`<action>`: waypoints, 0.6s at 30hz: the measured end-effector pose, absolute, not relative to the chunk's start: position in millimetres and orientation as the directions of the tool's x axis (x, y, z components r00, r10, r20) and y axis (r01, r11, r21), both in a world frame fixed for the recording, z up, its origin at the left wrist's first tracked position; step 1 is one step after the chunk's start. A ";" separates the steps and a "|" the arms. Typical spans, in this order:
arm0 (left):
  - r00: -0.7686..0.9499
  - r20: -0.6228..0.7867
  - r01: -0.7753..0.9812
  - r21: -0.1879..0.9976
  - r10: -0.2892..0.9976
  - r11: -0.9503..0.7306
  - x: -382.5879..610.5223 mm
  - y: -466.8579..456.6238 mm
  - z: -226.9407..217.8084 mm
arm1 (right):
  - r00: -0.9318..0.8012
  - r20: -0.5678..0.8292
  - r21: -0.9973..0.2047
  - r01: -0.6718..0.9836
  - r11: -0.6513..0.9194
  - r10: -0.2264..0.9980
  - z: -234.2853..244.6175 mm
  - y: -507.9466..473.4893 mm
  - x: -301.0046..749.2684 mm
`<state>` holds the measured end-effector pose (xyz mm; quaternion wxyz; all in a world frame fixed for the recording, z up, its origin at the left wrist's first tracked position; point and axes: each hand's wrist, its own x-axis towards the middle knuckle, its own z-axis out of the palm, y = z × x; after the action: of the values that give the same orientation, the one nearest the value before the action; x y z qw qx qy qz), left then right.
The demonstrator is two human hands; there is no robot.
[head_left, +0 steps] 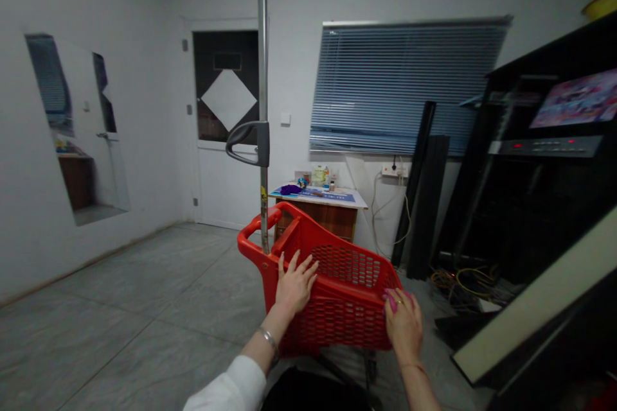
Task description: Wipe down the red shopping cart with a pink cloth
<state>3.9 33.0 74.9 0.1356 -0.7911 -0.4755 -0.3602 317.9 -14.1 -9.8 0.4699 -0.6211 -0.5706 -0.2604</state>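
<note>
A red plastic shopping cart [344, 321] with slotted sides stands before me. My left hand [295, 286] rests on its near top rim, fingers spread and holding nothing. At the cart's right end, my right hand [405, 331] is closed around a pink cloth [391, 299], pressed against the rim corner. Most of the cloth is hidden by the fingers. From the cart's handle end a metal pole [263, 64] rises upright, carrying a dark grey looped grip [260, 144].
Behind the cart is a small desk [357, 199] with a purple cloth [290, 189] and bottles. At right are a black rack [486, 205], loose cables [465, 279] and a leaning pale panel [535, 295]. A door [224, 183] and mirror [91, 167] are left.
</note>
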 end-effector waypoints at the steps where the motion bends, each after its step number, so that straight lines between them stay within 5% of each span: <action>1: 0.289 0.698 0.849 0.129 0.655 -0.512 4.0 32.9 75.2 | 0.235 0.869 -0.295 0.953 0.074 0.436 -8.3 -12.0 307.0; 10: 0.298 0.689 0.850 0.124 0.661 -0.512 3.7 32.2 77.3 | 0.077 0.849 -0.202 0.961 0.187 0.522 27.5 12.2 164.5; 18: 0.305 0.683 0.842 0.133 0.663 -0.523 -0.3 32.9 77.1 | 0.042 0.830 -0.174 0.966 0.188 0.556 16.0 -0.5 239.3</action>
<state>-0.3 32.9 77.1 0.1260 -0.7979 -0.4716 -0.3537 239.3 -0.5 16.0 0.4186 -0.5879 -0.6473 -0.2454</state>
